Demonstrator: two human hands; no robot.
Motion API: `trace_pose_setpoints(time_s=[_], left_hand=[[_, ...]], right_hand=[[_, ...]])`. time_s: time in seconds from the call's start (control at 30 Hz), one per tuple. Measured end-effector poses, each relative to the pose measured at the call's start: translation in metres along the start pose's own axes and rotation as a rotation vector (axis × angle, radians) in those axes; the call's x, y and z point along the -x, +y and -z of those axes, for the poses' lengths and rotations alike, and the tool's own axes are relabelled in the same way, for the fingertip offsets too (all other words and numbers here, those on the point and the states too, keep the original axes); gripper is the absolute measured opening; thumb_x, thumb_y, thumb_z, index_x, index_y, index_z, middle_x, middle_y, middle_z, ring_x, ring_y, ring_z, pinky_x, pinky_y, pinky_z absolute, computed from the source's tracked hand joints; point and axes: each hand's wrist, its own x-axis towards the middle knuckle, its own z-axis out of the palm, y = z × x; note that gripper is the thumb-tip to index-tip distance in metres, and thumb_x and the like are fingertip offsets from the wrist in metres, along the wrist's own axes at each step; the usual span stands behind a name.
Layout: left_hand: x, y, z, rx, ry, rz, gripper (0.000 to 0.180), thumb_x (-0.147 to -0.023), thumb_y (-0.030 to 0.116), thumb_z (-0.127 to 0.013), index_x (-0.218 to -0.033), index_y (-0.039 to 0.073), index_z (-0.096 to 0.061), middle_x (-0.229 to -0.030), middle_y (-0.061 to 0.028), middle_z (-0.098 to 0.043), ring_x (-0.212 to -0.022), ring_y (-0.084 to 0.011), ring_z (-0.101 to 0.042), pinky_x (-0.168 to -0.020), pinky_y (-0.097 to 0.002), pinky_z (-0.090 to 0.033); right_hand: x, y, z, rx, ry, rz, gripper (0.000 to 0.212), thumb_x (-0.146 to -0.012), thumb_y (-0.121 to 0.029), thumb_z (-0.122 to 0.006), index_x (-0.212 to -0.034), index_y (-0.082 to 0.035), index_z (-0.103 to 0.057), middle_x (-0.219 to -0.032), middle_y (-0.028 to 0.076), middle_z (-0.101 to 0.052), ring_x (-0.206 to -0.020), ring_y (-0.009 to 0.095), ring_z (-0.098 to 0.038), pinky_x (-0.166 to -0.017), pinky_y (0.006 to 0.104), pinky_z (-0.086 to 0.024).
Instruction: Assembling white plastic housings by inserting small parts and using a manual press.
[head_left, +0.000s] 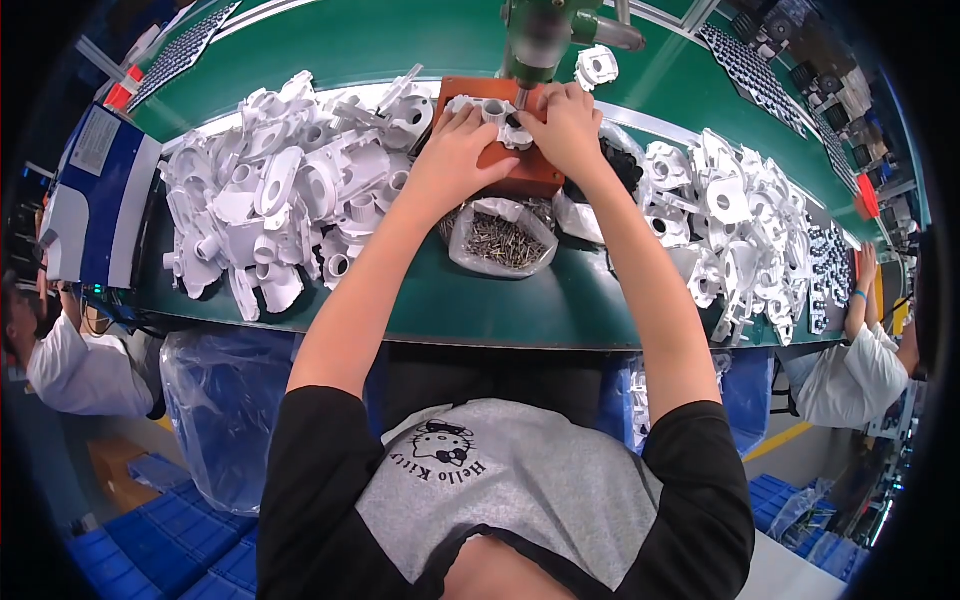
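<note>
A white plastic part [492, 112] with a round tube and a dark piece in it lies on a red-brown block [530, 178] under a green machine head [540, 40]. My left hand [462, 155] holds the part's left side, fingers over its edge and thumb stretched out over the block. On the other side, my right hand [568, 128] grips the part close to the machine's metal tip [522, 98]. My right fingers hide some of that side. Just in front of the block sits a clear plastic bag of screws [503, 242].
Heaps of white plastic parts lie left [270, 190] and right [735, 215]. One loose white part [597, 67] rests behind the machine. Beside the block is a bag of black pieces [622, 165]. A blue-and-white box [100, 200] stands far left. People sit at both sides.
</note>
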Motion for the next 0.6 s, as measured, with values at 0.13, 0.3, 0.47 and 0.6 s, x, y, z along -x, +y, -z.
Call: trace_pose_setpoints(time_s=[0.13, 0.3, 0.47, 0.6], left_hand=[[0.003, -0.003, 0.004, 0.016, -0.04, 0.007, 0.044, -0.077, 0.036, -0.067, -0.1, -0.001, -0.056, -0.115, -0.026, -0.055, -0.117, -0.0388, -0.047, -0.104, -0.0493, -0.031], [0.002, 0.0, 0.003, 0.016, -0.03, 0.026, 0.042, -0.078, 0.032, -0.067, -0.102, 0.0, -0.057, -0.116, -0.0194, -0.056, -0.119, -0.037, -0.046, -0.105, -0.046, -0.031], [-0.001, 0.005, 0.009, 0.077, -0.072, 0.063, 0.041, -0.077, 0.032, -0.067, -0.099, -0.001, -0.057, -0.12, -0.0249, -0.053, -0.118, -0.0396, -0.045, -0.106, -0.0472, -0.029], [0.0, 0.003, 0.008, 0.025, -0.05, 0.052, 0.037, -0.077, 0.03, -0.068, -0.094, -0.001, -0.058, -0.121, -0.0221, -0.053, -0.118, -0.0371, -0.047, -0.104, -0.0436, -0.033]], right_hand=[[0.042, -0.022, 0.022, -0.17, 0.153, 0.129, 0.019, -0.075, -0.018, -0.068, -0.081, -0.006, -0.056, -0.087, 0.009, -0.054, -0.085, 0.029, -0.049, -0.074, 0.0416, -0.038], [0.105, -0.042, 0.029, -0.233, -0.191, 0.514, 0.011, -0.07, -0.013, -0.066, -0.077, -0.006, -0.06, -0.08, 0.009, -0.056, -0.078, 0.027, -0.052, -0.071, 0.0389, -0.043], [0.116, -0.044, 0.01, -0.125, -0.298, 0.545, 0.01, -0.07, -0.009, -0.059, -0.078, -0.003, -0.061, -0.083, 0.012, -0.06, -0.086, 0.028, -0.057, -0.079, 0.0378, -0.045], [0.111, -0.046, 0.016, -0.308, -0.356, 0.452, 0.014, -0.073, -0.01, -0.061, -0.084, -0.001, -0.057, -0.084, 0.015, -0.058, -0.085, 0.033, -0.058, -0.076, 0.0422, -0.047]])
